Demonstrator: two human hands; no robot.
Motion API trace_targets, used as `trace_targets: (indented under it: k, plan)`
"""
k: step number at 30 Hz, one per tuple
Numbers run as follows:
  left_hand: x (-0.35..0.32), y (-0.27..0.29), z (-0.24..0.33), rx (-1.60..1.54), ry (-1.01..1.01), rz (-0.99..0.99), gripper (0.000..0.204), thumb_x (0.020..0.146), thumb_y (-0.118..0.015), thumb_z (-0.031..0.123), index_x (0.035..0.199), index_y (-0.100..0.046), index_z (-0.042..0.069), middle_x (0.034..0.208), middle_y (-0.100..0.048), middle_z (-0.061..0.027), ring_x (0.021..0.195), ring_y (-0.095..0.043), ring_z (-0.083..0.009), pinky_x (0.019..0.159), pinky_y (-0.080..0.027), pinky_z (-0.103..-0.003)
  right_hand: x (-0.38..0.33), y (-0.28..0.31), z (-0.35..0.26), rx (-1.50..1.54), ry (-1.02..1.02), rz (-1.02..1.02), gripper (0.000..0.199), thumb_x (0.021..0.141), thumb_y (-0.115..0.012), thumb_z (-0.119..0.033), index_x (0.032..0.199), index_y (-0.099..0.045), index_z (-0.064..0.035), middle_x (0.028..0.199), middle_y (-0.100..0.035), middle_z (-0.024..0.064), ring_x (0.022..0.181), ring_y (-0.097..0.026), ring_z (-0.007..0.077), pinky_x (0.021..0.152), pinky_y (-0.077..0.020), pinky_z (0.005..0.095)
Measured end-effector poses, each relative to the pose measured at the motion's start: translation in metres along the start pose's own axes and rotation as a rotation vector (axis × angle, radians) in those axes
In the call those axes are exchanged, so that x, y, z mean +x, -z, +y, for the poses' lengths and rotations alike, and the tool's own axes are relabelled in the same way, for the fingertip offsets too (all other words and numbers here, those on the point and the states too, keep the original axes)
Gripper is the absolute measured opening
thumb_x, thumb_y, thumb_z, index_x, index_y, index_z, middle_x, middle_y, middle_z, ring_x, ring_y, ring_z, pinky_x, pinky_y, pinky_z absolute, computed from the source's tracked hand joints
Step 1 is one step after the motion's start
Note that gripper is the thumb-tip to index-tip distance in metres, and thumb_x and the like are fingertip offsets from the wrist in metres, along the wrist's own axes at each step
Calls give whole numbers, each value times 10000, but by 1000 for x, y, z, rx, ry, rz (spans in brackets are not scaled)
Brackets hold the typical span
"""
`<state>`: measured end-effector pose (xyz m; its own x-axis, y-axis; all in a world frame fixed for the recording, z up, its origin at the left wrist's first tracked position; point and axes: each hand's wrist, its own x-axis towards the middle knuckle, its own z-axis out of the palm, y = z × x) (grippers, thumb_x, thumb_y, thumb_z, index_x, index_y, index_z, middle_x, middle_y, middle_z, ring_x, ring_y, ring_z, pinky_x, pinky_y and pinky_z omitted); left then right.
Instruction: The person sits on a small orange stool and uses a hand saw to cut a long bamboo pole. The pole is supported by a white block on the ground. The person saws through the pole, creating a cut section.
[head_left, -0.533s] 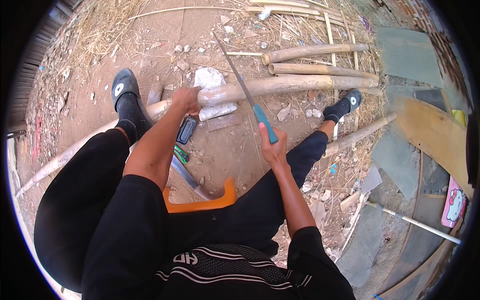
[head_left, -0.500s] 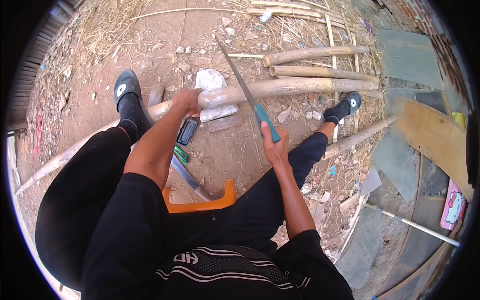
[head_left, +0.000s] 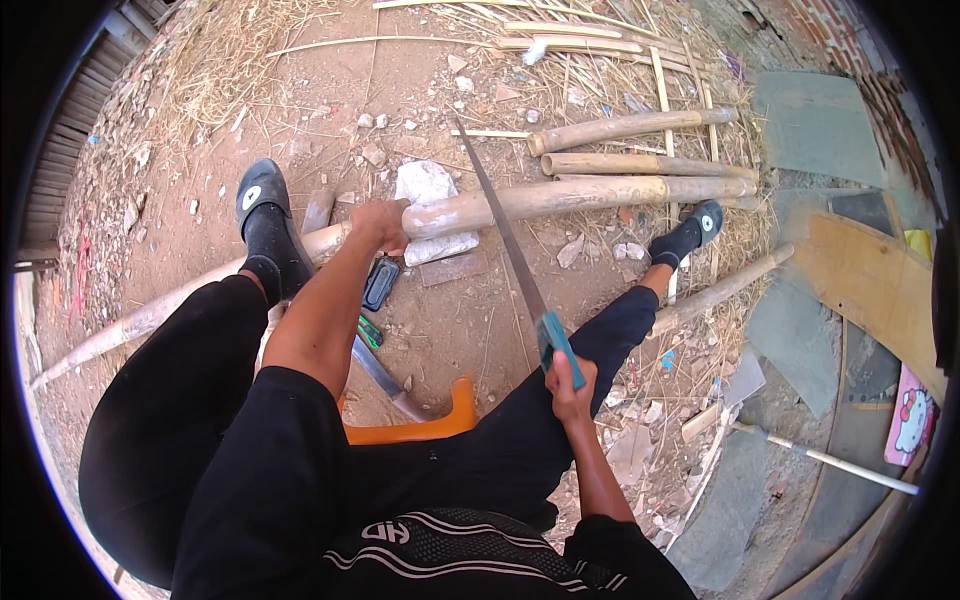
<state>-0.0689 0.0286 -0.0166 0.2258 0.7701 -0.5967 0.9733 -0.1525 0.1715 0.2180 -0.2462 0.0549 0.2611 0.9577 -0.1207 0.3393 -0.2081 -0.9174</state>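
Note:
A long bamboo pole (head_left: 570, 197) runs across in front of me from lower left to upper right, over a pale stone block (head_left: 425, 182). My left hand (head_left: 380, 226) is closed on it, left of the block. My right hand (head_left: 572, 388) grips the teal handle of a hand saw (head_left: 515, 253), close to my right thigh. Its long thin blade slants up to the left and crosses the pole a little right of my left hand. Whether the teeth have cut in I cannot tell.
By my left forearm lie a black case (head_left: 380, 284), a green cutter (head_left: 369, 332) and a curved blade with a handle (head_left: 380, 375). An orange curved piece (head_left: 430, 428) is near my lap. More bamboo poles (head_left: 640, 128) lie far right; grey sheets (head_left: 815, 120) and a tan board (head_left: 865, 260) beyond.
My right hand has drawn the saw back toward my body, down and slightly right, so the blade's outer part now crosses the pole. My left hand keeps its place on the pole.

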Motion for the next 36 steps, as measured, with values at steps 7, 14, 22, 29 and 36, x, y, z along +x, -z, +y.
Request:
trace_targets:
  k: [7,14,22,29,36]
  plan:
    - [-20,-11,-4,-28,-12,-30,816,595,-748,128,1381,-536,193,1177,-702,-97,1107,-669,-296,872,-566,-435,63,-45,-7,-85,57,10,516,992,-549,-367,588,-486,-51,500,-424,-9,461,-390,81,441,-283,307]
    - [-33,-31,-67,-22,15,62,720,546,-751,103,1253,-631,171,1082,-730,-107,1034,-697,-301,821,-577,-407,-17,-84,7,99,-26,-46,532,997,-547,-398,597,-513,-48,499,-431,-28,454,-423,78,436,-309,287]
    - [-54,4,-109,-45,-45,-17,748,500,-832,193,1227,-657,184,1011,-738,-118,973,-708,-309,801,-571,-428,-47,-91,-46,98,-15,24,565,1007,-522,-397,542,-444,-86,454,-412,-1,385,-398,99,401,-313,273]
    - [-62,-4,-84,-91,-37,-57,710,538,-766,148,1236,-652,205,1044,-733,-130,1012,-699,-320,821,-568,-430,-7,-100,-52,27,7,41,524,1016,-517,-340,571,-435,-75,459,-405,12,372,-390,108,383,-300,270]
    - [-78,5,-53,-78,-38,52,731,488,-796,141,1207,-679,195,1005,-739,-129,992,-706,-321,800,-575,-423,-80,-58,-68,258,-30,91,572,1004,-547,-390,541,-425,-78,471,-414,7,386,-395,108,396,-282,288]
